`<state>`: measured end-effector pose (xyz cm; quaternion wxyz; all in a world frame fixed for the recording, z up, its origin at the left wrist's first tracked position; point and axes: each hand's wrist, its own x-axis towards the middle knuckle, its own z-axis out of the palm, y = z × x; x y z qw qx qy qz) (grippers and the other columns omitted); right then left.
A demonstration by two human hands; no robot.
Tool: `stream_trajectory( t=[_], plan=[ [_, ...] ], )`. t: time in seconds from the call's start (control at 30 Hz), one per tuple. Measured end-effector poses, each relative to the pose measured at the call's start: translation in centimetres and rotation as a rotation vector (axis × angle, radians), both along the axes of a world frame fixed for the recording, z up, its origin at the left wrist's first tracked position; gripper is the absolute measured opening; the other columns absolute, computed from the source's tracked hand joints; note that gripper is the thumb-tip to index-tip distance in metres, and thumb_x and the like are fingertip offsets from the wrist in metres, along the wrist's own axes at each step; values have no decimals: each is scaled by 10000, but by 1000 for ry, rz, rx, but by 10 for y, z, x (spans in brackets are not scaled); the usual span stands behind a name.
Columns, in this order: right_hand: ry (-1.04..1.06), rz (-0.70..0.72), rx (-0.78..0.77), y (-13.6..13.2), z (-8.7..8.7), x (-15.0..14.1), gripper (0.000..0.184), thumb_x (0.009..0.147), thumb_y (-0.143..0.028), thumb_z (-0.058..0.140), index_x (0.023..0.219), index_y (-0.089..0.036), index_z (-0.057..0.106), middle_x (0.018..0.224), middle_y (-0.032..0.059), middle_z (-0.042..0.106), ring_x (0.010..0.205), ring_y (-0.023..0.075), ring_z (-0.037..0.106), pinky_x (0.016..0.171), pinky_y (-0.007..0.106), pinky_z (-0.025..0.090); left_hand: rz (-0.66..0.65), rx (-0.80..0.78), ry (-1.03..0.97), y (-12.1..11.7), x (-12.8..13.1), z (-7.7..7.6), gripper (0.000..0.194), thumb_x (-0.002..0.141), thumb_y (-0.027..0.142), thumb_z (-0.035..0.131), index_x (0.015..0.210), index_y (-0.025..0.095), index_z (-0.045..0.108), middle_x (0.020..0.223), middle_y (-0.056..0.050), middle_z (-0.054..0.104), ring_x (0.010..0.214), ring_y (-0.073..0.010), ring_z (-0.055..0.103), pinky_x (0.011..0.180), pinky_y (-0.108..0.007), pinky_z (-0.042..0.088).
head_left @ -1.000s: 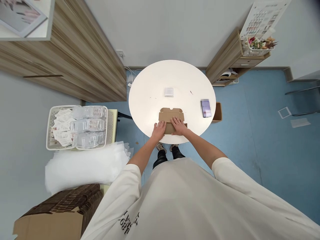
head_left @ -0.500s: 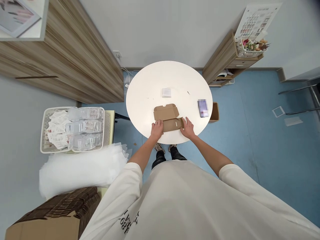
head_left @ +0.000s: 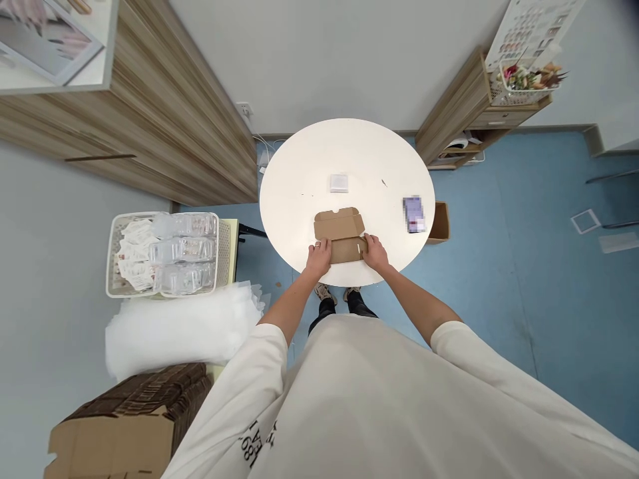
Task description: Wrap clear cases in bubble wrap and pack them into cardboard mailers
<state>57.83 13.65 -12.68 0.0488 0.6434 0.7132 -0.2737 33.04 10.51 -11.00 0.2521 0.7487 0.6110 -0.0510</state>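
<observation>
A flat kraft-cardboard mailer box [head_left: 340, 234] lies at the near edge of the round white table [head_left: 299, 166], its lid flap opened out toward the far side and its lower body closest to the person. The left hand [head_left: 318, 259], wearing a ring, rests over the box's left end, while the right hand [head_left: 375, 254] curves around its right end. Both touch the cardboard, but the view cannot show whether they are gripping it firmly or only steadying it.

The box should be very light and fairly stiff along its folded edges, though the thin flap is likely to bend easily. Its dry surface may slide on the smooth tabletop. The firmest hold is probably at the two ends of the lower body, where the folded walls give support, rather than on the flap.

Farther across the table sits a small clear square packet [head_left: 338, 183], and a blurred purple card [head_left: 414, 214] lies toward the right edge. To the left, a white basket [head_left: 112, 256] holds clear plastic trays [head_left: 184, 263] and printed cards [head_left: 134, 256]. Nearer, a stack of flattened cardboard [head_left: 130, 419] lies at the lower left.
</observation>
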Motion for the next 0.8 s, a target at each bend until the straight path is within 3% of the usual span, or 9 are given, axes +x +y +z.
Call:
stream_trajectory(
  t=[0.43, 0.57, 0.8],
  plan=[
    [32, 39, 54, -7, 13, -2, 605, 904, -175, 423, 1507, -201, 468, 1561, 125, 396, 1287, 328, 521, 990, 449, 524, -26, 13, 41, 1, 0, 1, 996, 765, 234, 777, 1593, 189, 224, 1522, -226, 386, 1357, -402, 395, 1091, -502, 297],
    [114, 24, 95, -8, 15, -3, 642, 894, -140, 409, 1533, -207, 424, 1526, 132, 434, 1252, 319, 547, 980, 451, 531, -27, 18, 34, 1, -1, 1, 999, 762, 226, 792, 1592, 192, 237, 1514, -222, 395, 1353, -398, 400, 1084, -502, 308],
    [314, -60, 131, -14, 15, -14, 781, 908, -197, 460, 1628, -224, 161, 1378, 152, 538, 1167, 293, 584, 944, 452, 539, -92, 59, 123, 3, -2, 1, 1083, 718, 254, 869, 1594, 201, 235, 1493, -205, 424, 1318, -375, 440, 1049, -467, 351]
  ],
)
